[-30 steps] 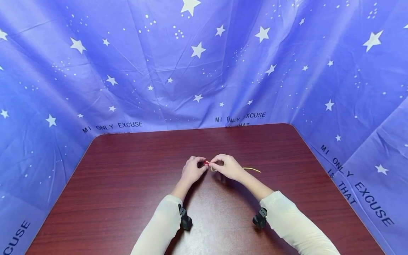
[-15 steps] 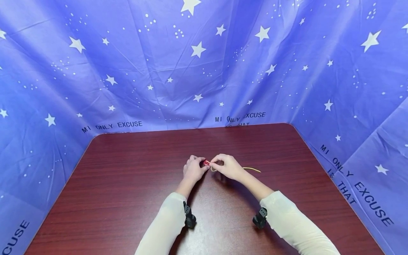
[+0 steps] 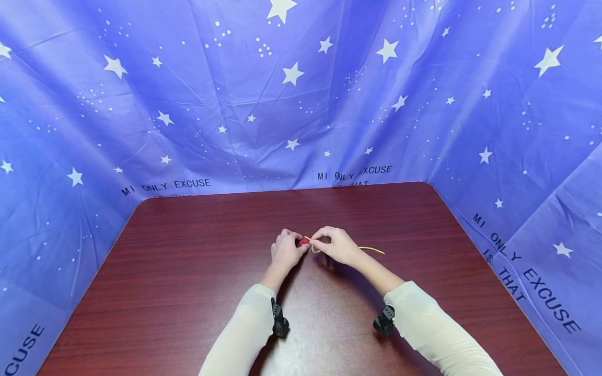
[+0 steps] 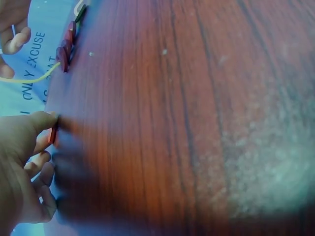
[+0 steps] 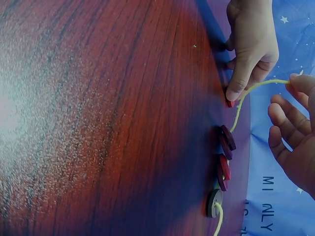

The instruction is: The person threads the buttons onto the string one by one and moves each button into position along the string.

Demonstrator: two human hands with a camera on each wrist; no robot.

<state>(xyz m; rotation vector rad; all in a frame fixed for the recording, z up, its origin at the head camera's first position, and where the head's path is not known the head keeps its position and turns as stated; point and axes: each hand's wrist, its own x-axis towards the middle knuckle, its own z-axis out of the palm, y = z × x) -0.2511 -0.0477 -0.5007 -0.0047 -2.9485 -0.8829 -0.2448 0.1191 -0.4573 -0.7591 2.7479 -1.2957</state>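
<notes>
My left hand (image 3: 286, 251) pinches a red button (image 5: 230, 103) between thumb and fingertips, just above the dark red table; the other left fingers (image 4: 45, 179) are bent, near the tabletop. Facing it, my right hand (image 3: 336, 246) pinches a yellow string (image 5: 261, 85) between thumb and index finger, its tip poking up beside the red button in the head view. From the pinch the string curves down through a row of dark red buttons (image 5: 225, 142) and a grey button (image 5: 215, 203). In the head view my right hand hides this row.
The string's tail (image 3: 373, 250) lies on the table (image 3: 197, 292) to the right of my right hand. A blue curtain with white stars (image 3: 244, 104) hangs along the table's back and sides. Each sleeve carries a small black camera (image 3: 384, 320).
My left hand has shifted slightly right, nearer the right hand, and the red button has turned a little in its fingers. The right hand has stayed nearly still with the string.
</notes>
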